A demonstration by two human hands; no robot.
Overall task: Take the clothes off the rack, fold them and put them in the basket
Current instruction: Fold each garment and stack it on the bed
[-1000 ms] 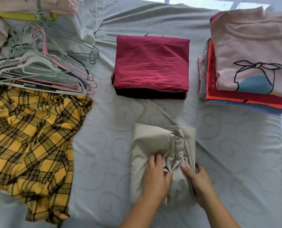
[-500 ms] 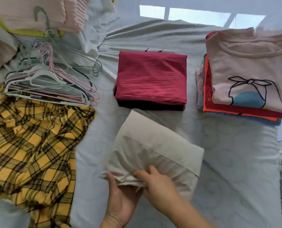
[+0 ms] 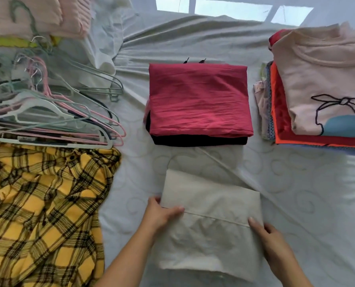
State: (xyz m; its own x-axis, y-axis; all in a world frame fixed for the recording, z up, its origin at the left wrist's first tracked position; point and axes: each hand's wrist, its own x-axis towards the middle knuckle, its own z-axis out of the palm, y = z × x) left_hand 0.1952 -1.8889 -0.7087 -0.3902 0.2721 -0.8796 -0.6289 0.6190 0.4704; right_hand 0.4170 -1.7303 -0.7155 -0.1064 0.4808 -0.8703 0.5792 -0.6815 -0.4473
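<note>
A folded beige garment point(image 3: 210, 222) lies flat on the bed in front of me. My left hand point(image 3: 160, 215) grips its left edge, thumb on top and fingers tucked under. My right hand point(image 3: 269, 241) holds its right edge, thumb on the cloth. Beyond it sits a folded crimson garment point(image 3: 199, 98) on top of a black one point(image 3: 199, 140). A yellow plaid shirt point(image 3: 39, 210) lies unfolded at the left. No basket or rack is in view.
A heap of plastic hangers point(image 3: 54, 112) lies at the left, above the plaid shirt. A stack of folded clothes topped by a pale pink T-shirt point(image 3: 325, 83) stands at the right. Pink garments point(image 3: 37, 15) sit at the far left. The pale bedsheet point(image 3: 296, 193) covers everything.
The beige garment, bunched a second ago, was lifted and turned, and now lies flat as a neat rectangle. My hands moved apart to its left and right edges.
</note>
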